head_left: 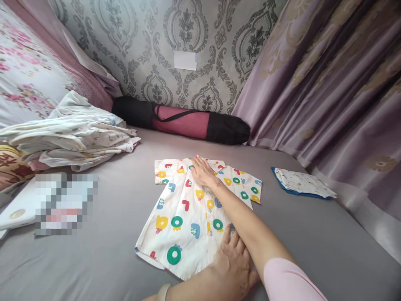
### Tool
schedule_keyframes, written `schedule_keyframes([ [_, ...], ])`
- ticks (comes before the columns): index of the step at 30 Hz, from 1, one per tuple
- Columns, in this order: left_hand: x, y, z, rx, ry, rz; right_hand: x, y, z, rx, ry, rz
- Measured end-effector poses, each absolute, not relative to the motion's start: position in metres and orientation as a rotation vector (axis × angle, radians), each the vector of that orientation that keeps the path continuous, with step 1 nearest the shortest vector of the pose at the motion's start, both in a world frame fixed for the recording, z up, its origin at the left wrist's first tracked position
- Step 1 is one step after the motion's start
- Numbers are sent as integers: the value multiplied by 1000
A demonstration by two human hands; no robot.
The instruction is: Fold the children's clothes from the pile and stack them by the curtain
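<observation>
Both palms meet the shirt point(191, 217): right hand point(203, 172) outstretched, fingers close together; left hand point(233, 260) nearer, fingers spread

Colourfully printed white shirt point(191, 215) lies spread on grey sheet point(112, 209); front up

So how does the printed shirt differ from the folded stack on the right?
The shirt is spread out flat, while the folded stack is compact. The shirt has large multicoloured motifs; the folded stack's white top has small dark marks, with blue beneath. The left hand and right hand are on the shirt, but neither touches the folded stack. Both lie on the grey sheet.
</observation>
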State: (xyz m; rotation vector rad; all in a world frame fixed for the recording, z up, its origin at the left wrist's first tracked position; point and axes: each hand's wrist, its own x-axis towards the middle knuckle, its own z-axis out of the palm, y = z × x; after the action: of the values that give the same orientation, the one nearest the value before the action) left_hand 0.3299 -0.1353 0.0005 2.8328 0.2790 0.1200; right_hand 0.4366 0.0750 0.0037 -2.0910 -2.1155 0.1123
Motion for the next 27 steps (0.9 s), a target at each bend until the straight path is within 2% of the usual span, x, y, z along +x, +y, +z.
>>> schedule_keyframes([
  [6,329,-131,5,2861,238,125,435,88,-10,-2246,-1998,202],
  [10,329,-132,4,2834,270,132,435,90,-2,-2283,-2024,280],
  [16,333,-134,-1,2814,269,194,412,93,4,-2107,-2102,132],
  [22,329,-135,-2,2866,227,274,407,101,-4,-2097,-2106,389],
  [27,320,-122,19,2769,208,134,428,87,10,-1932,-1956,657],
])
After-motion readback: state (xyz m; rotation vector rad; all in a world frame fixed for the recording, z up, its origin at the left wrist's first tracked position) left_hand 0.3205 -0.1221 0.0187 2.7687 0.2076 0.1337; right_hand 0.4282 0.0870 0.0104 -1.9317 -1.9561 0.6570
